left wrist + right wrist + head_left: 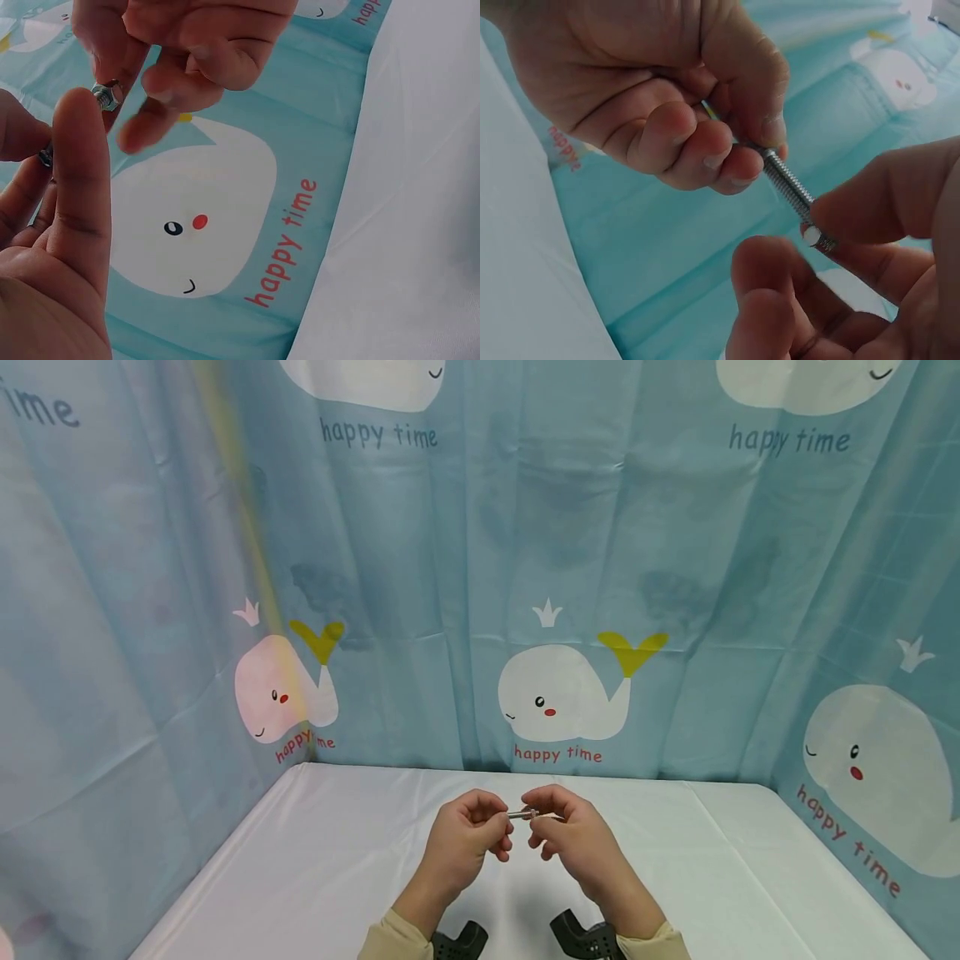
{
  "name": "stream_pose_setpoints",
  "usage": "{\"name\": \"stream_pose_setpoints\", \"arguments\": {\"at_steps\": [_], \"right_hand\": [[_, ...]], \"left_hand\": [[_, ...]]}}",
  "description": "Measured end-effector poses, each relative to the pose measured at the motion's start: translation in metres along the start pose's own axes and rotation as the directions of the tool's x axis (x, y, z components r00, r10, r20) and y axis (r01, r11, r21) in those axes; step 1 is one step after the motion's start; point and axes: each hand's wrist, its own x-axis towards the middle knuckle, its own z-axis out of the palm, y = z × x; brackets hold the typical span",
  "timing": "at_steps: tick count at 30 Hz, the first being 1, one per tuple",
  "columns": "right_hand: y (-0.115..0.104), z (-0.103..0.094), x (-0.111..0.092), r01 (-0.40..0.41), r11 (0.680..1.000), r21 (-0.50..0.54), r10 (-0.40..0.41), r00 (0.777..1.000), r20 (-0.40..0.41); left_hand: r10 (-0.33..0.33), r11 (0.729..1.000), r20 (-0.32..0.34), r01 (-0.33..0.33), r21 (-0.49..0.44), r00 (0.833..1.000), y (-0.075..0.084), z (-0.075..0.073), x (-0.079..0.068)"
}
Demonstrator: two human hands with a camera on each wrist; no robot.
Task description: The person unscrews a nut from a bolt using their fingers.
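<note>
A slim threaded metal bolt (789, 182) spans the gap between the two hands, held up over the white table. My left hand (467, 835) pinches one end of it between thumb and index finger, covering that end. At the other end sits a small shiny hex nut (112, 94), at the thumb and index fingertips of my right hand (572, 828). In the right wrist view, the right thumb and a finger close on that end, while the other right fingers (763, 281) curl loosely below the bolt.
White cloth covers the table (712, 860). Behind it and along both sides hangs a blue curtain (405, 693) printed with whales. Black wrist mounts (588, 937) sit near the cuffs of the beige sleeves (652, 945).
</note>
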Motion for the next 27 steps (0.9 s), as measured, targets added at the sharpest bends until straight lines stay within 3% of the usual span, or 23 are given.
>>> {"name": "stream_pose_setpoints", "arguments": {"at_steps": [6,14,21,27], "right_hand": [[0.0014,-0.0009,0.0005,-0.031,0.999,0.014,0.031,0.999,-0.005],[-0.0008,-0.001,-0.0008,-0.015,0.999,0.031,0.014,1.0,0.013],[0.0004,-0.0015,-0.0006,-0.059,0.998,0.02,0.059,0.998,0.02],[0.0005,-0.0025,-0.0006,-0.04,0.998,0.044,0.039,0.999,0.029]], "left_hand": [[0.011,1.0,0.0,-0.011,0.007,1.0,-0.0009,-0.0002,0.0006],[0.003,1.0,0.001,-0.003,-0.001,1.0,0.0006,0.0001,-0.0004],[0.009,1.0,0.0,-0.009,-0.016,1.0,0.0029,0.0011,-0.0019],[0.009,1.0,0.002,-0.008,-0.014,1.0,0.0013,0.0009,-0.0013]]}}
